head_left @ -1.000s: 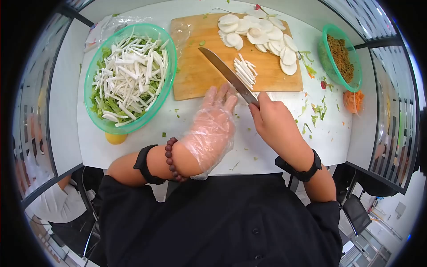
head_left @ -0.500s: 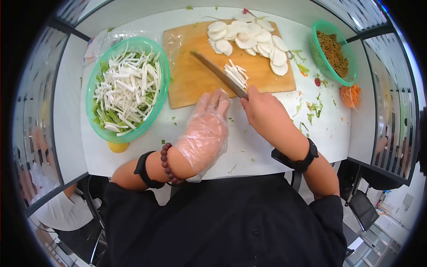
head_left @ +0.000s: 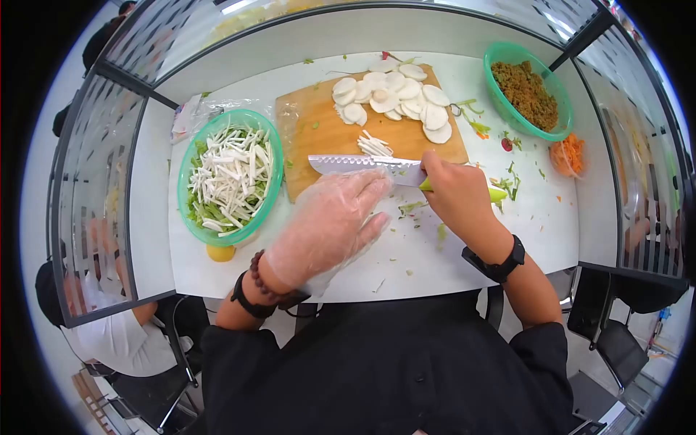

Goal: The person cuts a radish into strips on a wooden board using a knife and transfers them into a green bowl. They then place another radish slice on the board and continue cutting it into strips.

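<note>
My right hand, bare, is closed round the green handle of a kitchen knife. The blade, with a row of dimples, lies across the front of the wooden cutting board, its broad side turned up toward me. In a clear plastic glove, my left hand has its fingers stretched out along the near side of the blade, at or against it; exact contact is hard to tell. Just beyond the blade sits a small bunch of white radish strips. Round white radish slices overlap on the board's far right.
At left stands a green bowl of white strips over chopped greens, with something yellow beside it. Far right, another green bowl contains brown crumbly food, near shredded carrot. Vegetable scraps litter the white table. Partitions enclose it.
The knife has swung from a slant to lying nearly crosswise, nearer me, with its side turned up. My left hand has moved to the blade's near side. The camera view has shifted.
</note>
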Motion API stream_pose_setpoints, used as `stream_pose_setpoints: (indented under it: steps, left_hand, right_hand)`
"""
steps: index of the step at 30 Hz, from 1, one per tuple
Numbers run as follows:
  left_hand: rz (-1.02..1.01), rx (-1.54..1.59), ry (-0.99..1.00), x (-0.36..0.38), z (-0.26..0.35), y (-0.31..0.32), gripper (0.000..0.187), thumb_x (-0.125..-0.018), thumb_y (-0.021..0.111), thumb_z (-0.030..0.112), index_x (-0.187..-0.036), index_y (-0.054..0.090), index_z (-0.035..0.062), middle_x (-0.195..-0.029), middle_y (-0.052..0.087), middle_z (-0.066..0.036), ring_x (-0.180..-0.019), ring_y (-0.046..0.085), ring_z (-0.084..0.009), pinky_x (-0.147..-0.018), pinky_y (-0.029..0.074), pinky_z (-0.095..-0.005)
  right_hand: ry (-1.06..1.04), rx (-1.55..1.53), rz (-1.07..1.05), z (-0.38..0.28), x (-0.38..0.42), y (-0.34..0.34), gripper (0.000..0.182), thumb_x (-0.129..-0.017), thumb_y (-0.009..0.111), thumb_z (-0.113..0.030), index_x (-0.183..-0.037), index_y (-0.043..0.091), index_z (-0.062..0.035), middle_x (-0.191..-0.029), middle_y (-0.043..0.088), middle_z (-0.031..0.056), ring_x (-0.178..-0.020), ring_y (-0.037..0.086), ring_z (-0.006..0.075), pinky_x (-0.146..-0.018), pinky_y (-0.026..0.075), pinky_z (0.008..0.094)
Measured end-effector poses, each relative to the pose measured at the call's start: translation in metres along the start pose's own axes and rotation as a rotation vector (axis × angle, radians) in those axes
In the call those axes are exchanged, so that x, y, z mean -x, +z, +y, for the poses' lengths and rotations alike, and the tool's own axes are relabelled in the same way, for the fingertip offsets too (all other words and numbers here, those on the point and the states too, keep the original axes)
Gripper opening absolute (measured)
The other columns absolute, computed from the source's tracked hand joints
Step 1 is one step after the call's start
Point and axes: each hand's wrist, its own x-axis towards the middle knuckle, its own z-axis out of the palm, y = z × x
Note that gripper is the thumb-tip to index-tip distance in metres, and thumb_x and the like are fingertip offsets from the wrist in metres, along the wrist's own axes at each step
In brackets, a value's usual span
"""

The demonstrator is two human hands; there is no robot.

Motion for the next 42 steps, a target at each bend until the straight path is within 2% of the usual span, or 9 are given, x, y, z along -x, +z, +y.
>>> stream_pose_setpoints:
  steps: [6,9,13,17,18,28,35,39,42]
  left_hand:
    - [0.078,-0.086,-0.058,-0.017,-0.032,0.018,0.038,-0.095,0.064,0.02,-0.128,0.061,0.0013,-0.131,0.063,-0.018,-0.12,0.059,-0.0371,-0.105,0.045,-0.0453]
    - [0.301,0.004,-0.072,-0.011,-0.025,-0.011,0.033,-0.097,0.059,0.017,-0.126,0.062,0.0012,-0.127,0.065,-0.017,-0.121,0.06,-0.0355,-0.107,0.044,-0.0435]
    - [0.432,0.233,-0.348,0.01,-0.008,-0.018,0.027,-0.098,0.053,0.011,-0.122,0.064,0.0034,-0.12,0.066,-0.016,-0.118,0.062,-0.0327,-0.107,0.045,-0.0423]
    - [0.338,-0.006,-0.315,0.003,-0.021,0.046,0.042,-0.095,0.062,0.013,-0.134,0.051,-0.0004,-0.131,0.054,-0.024,-0.126,0.052,-0.0395,-0.108,0.043,-0.0455]
    - [0.311,-0.096,-0.298,0.001,-0.029,0.056,0.055,-0.093,0.066,0.016,-0.14,0.042,-0.0011,-0.137,0.047,-0.027,-0.129,0.047,-0.0428,-0.108,0.041,-0.0461]
    - [0.415,-0.236,-0.337,-0.039,-0.023,0.11,0.068,-0.097,0.059,0.027,-0.145,0.033,-0.0119,-0.144,0.04,-0.033,-0.13,0.043,-0.0475,-0.113,0.034,-0.0507]
    - [0.525,-0.23,-0.485,-0.068,-0.017,0.119,0.058,-0.1,0.055,0.027,-0.141,0.04,-0.0102,-0.139,0.046,-0.033,-0.128,0.046,-0.0464,-0.11,0.037,-0.0513]
    - [0.607,-0.201,-0.528,-0.086,-0.023,0.12,0.042,-0.1,0.054,0.024,-0.132,0.052,-0.0033,-0.135,0.052,-0.028,-0.125,0.049,-0.0433,-0.107,0.04,-0.0497]
    - [0.67,-0.151,-0.499,-0.087,-0.031,0.108,0.033,-0.101,0.052,0.021,-0.126,0.057,0.0007,-0.133,0.054,-0.022,-0.124,0.05,-0.0407,-0.107,0.04,-0.0486]
  right_hand:
    - [-0.066,-0.002,0.056,-0.001,0.001,-0.005,0.016,-0.08,0.065,-0.005,-0.089,0.052,-0.0045,-0.074,0.064,0.0095,-0.065,0.066,0.029,-0.055,0.05,0.0393]
    - [0.08,-0.078,0.089,0.005,0.009,-0.013,0.016,-0.078,0.067,-0.006,-0.087,0.054,-0.0041,-0.073,0.064,0.0102,-0.067,0.067,0.0294,-0.056,0.05,0.0403]
    - [0.486,-0.555,-0.209,0.02,0.026,-0.043,0.02,-0.092,0.069,-0.016,-0.086,0.056,-0.0014,-0.066,0.056,0.0117,-0.06,0.062,0.0252,-0.059,0.051,0.0376]
    - [0.685,-1.064,-0.383,0.036,0.048,-0.033,0.018,-0.104,0.054,-0.016,-0.095,0.05,-0.0007,-0.07,0.053,0.0008,-0.05,0.053,0.0087,-0.044,0.045,0.0261]
    - [0.681,-1.055,-0.398,0.038,0.049,-0.029,0.017,-0.104,0.052,-0.016,-0.096,0.05,-0.0007,-0.07,0.053,0.0007,-0.049,0.052,0.0086,-0.044,0.045,0.0261]
    - [0.595,-0.924,-0.522,0.036,0.063,-0.03,0.021,-0.107,0.048,-0.017,-0.094,0.045,-0.001,-0.069,0.052,0.0025,-0.046,0.05,0.0094,-0.041,0.045,0.0272]
    - [0.526,-0.83,-0.543,0.021,0.06,-0.02,0.022,-0.107,0.047,-0.018,-0.094,0.042,-0.0012,-0.068,0.053,0.0042,-0.046,0.051,0.0114,-0.041,0.045,0.0281]
    - [0.493,-1.119,-0.53,-0.005,0.049,-0.002,0.024,-0.107,0.047,-0.018,-0.094,0.042,0.0017,-0.07,0.055,0.0091,-0.045,0.054,0.0172,-0.042,0.047,0.0329]
    - [0.558,-1.237,-0.523,-0.016,0.039,-0.011,0.023,-0.106,0.047,-0.017,-0.094,0.042,0.0011,-0.071,0.055,0.008,-0.045,0.052,0.0143,-0.042,0.047,0.0307]
